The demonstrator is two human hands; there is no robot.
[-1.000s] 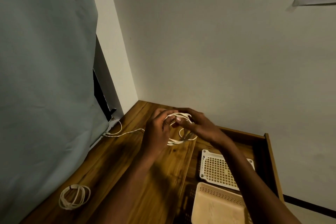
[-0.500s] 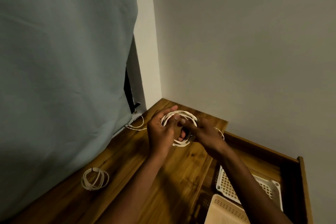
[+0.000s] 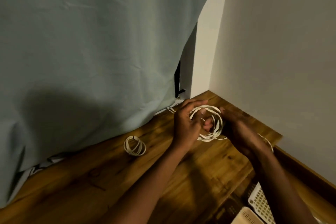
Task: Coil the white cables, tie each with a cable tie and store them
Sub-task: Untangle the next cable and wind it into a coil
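Both hands hold a coil of white cable [image 3: 212,136] above the far corner of the wooden table [image 3: 209,165]. My left hand [image 3: 185,123] grips the coil's left side, fingers curled through the loops. My right hand [image 3: 236,129] grips its right side. A loose end of the cable [image 3: 267,141] trails to the right past my right wrist, and another stretch [image 3: 170,109] runs left toward the curtain. A second white cable coil [image 3: 135,145], bound by a dark tie, lies flat on the table to the left.
A grey-green curtain [image 3: 91,51] hangs along the table's left edge. The wall corner stands behind the hands. At the lower right, an open drawer holds a white perforated basket [image 3: 258,202] and a beige basket [image 3: 245,216].
The view has swung left and down, so the tied coil and curtain now sit nearer the centre. My hands have kept hold of the coil and drawn more cable into it.
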